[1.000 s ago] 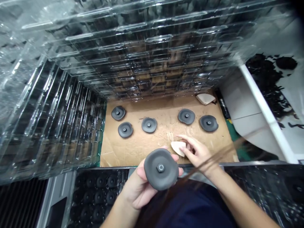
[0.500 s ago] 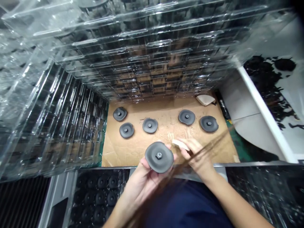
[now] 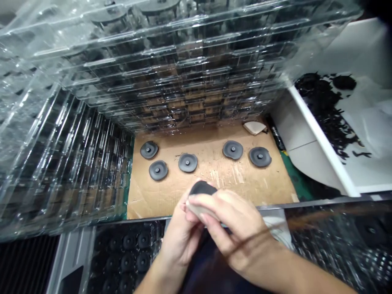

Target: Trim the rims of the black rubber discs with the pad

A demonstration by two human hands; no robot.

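My left hand (image 3: pixel 179 228) is closed around a dark grey, dished round disc (image 3: pixel 201 188), mostly covered by my fingers. In my right hand (image 3: pixel 240 226), a thin off-white pad (image 3: pixel 199 210) is pinched between thumb and fingers. The pad lies against or right beside the disc's edge; exact contact is hidden. Beyond my hands, several similar discs, each with a small central nut, lie on a cardboard sheet (image 3: pixel 147 200). The nearest is a middle disc (image 3: pixel 188 162); another disc (image 3: pixel 233 150) sits to the right.
Tall stacks of clear plastic trays (image 3: pixel 196 73) wall in the back and left. A white bin (image 3: pixel 324 139) with black scraps (image 3: pixel 324 106) stands right. A folded off-white piece (image 3: pixel 255 127) and a black marker (image 3: pixel 275 132) lie at the back right. Trays of dark discs (image 3: pixel 127 261) sit lower left.
My right hand has come left and brought the pad onto or beside the disc. The disc in my left hand has tilted, so its nut face no longer shows. The view has shifted slightly.
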